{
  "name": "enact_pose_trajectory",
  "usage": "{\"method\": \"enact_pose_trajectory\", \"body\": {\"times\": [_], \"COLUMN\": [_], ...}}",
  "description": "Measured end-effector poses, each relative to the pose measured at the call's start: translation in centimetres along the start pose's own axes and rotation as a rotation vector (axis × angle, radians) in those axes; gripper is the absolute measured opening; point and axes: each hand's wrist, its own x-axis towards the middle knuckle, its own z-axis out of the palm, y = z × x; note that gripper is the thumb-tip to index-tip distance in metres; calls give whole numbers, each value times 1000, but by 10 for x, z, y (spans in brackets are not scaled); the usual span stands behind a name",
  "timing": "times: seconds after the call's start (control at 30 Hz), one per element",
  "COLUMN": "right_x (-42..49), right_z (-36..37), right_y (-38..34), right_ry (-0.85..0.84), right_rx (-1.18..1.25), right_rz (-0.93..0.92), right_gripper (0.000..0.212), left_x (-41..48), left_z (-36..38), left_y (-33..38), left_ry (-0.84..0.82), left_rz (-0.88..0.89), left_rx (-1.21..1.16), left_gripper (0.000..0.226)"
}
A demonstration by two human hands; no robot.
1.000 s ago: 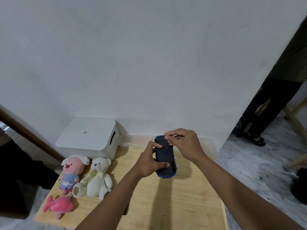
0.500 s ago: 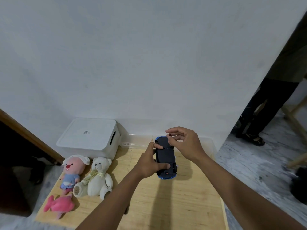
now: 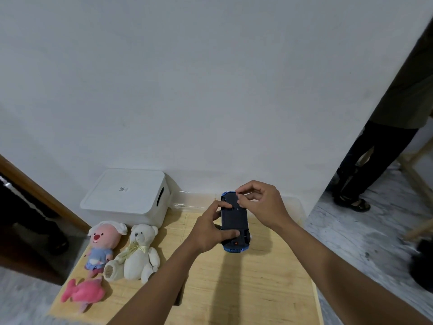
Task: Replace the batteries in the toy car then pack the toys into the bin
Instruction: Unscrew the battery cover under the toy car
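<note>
Holding the blue plastic toy car belly-up in the air above the far part of the pale wooden worktop, the left hand keeps its grip closed on the near half: the thumb lies across the black underside and the fingers wrap the left flank. The right hand is over the far end, fingers curled, with its fingertips drawn together against the underside. Whether they have hold of a catch, a screw or nothing is too small to tell.

The likely trouble lies at that pinch. If the cover gives suddenly, a small part could spring out. It could drop behind the worktop into the clear plastic tub or off the right edge onto the grey marbled floor. The car is carried by one hand alone, so a hard pull from the right could twist it loose.

The three soft toys lie well apart at the left edge: the pink-faced plush doll, the cream teddy bear and the pink plush fish. The fish sits close to the rim, so a careless sweep might knock it off. The white plastic bin has its lid on, so packing cannot start until that comes off.
</note>
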Motion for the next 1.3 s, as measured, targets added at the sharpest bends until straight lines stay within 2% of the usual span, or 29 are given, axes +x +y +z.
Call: {"method": "enact_pose_trajectory", "body": {"times": [0.2, 0.37, 0.5, 0.67, 0.8, 0.97, 1.13, 1.3], "right_x": [3, 7, 7, 9, 10, 10, 9, 8], "right_z": [-2, 0, -1, -1, 0, 1, 3, 3], "right_y": [0, 2, 3, 1, 2, 0, 3, 5], "right_ry": [-12, -10, -27, -8, -18, -17, -19, -11], "right_rx": [4, 97, 39, 47, 10, 9, -22, 26], "right_rz": [12, 45, -11, 10, -33, -11, -45, -11], "right_gripper": [7, 5, 10, 6, 13, 5, 12, 7], "left_x": [2, 5, 6, 8, 7, 8, 8, 8], "left_z": [-2, -2, -2, -3, -4, -4, -5, -5], "left_y": [1, 2, 1, 1, 0, 0, -3, -2], "left_ry": [9, 15, 13, 23, 22, 27, 29, 28], "left_rz": [6, -12, -17, -18, -26, -26, -38, -39], "left_rx": [25, 80, 84, 78, 90, 100, 119, 124], "left_gripper": [62, 64, 64, 64, 65, 65, 66, 65]}}
